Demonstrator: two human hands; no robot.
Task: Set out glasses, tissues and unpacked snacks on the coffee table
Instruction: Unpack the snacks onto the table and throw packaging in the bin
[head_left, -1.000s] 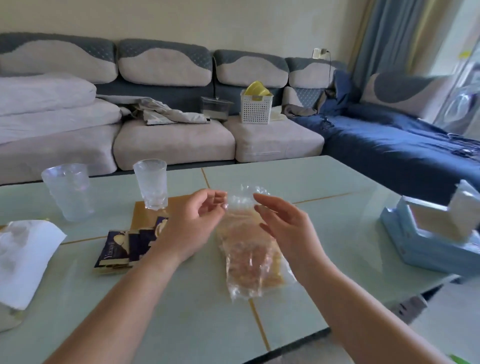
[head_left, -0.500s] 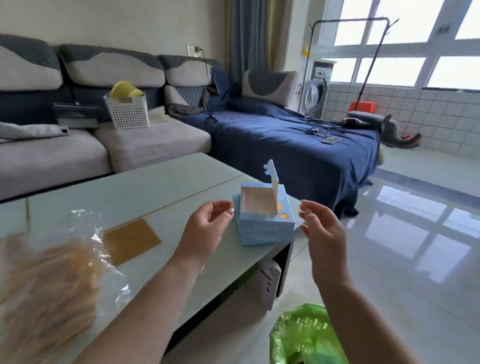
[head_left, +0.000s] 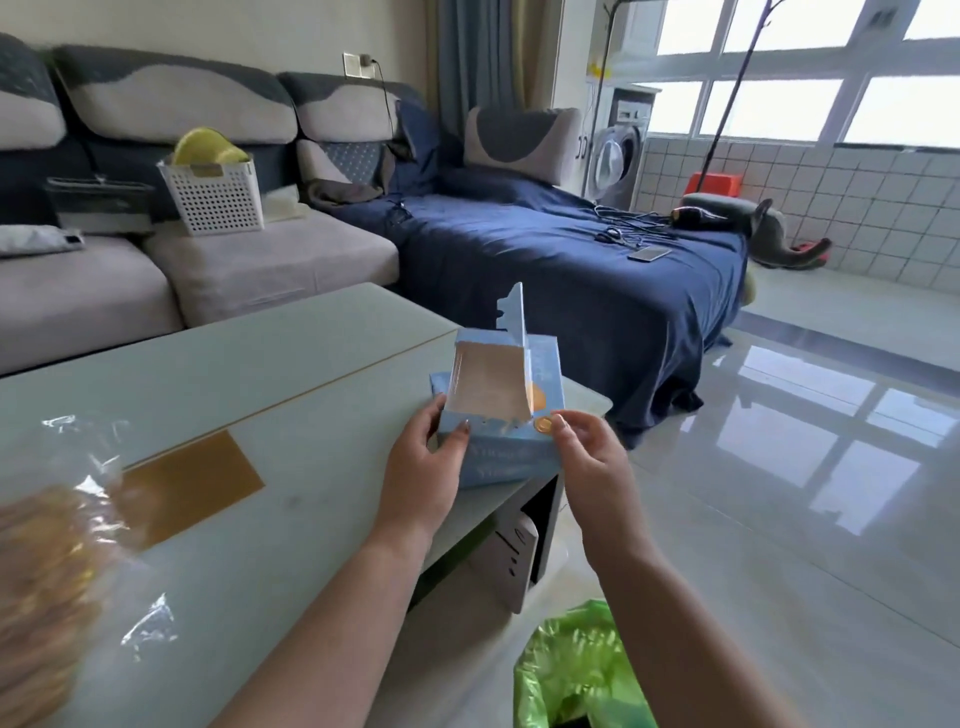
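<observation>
The snack bag (head_left: 57, 561) at 8 o'clock is blurred and cut off by the frame's left edge; its contents read only as a tan mass under clear wrap. The pale blue box (head_left: 506, 415), lid flap standing up and interior bare, sits at the coffee table (head_left: 249, 374) corner around 1 o'clock. The left hand (head_left: 423, 467) grips its near-left side, the right hand (head_left: 584, 452) pinches its near-right corner. Past that corner, open floor and a green bag (head_left: 576, 670) at 5 o'clock.

A white perforated plastic basket (head_left: 213, 200) sits on the grey cushioned sofa (head_left: 270, 260); a green plastic bag (head_left: 576, 670) lies on the glossy tiled floor (head_left: 779, 467).
</observation>
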